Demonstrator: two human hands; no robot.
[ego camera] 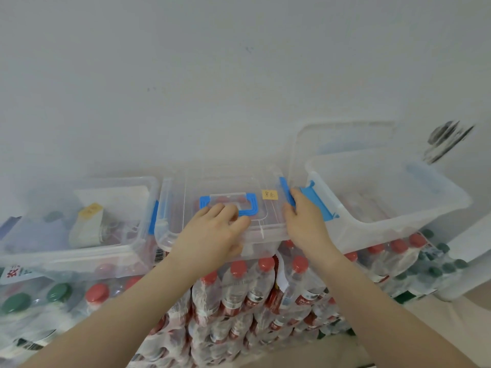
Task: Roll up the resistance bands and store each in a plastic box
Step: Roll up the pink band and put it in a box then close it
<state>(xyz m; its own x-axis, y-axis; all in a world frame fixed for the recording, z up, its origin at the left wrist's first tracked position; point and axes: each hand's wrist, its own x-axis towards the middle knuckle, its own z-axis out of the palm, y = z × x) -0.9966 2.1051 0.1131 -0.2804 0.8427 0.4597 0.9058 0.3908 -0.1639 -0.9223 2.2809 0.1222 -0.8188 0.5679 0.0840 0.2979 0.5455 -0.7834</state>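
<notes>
Nearest the camera, shrink-wrapped bottled water packs [239, 296] support three clear boxes. The left hand [212, 232] rests on the lid of the middle plastic box [228, 181], fingers lightly curled beside the blue handle [251, 205]. The right hand [305, 221] pinches the blue side latch [285, 189] at that lid's right edge. A yellow label [269, 194] sits between the hands. Reddish contents show blurred beneath the lid; whether they are a band cannot be told. Right of the grip stands an open box [398, 208]; left of it, another box [79, 221].

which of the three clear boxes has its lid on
The middle box, under both hands, with the yellow label on its lid. The left box and right box are open on top.
</notes>
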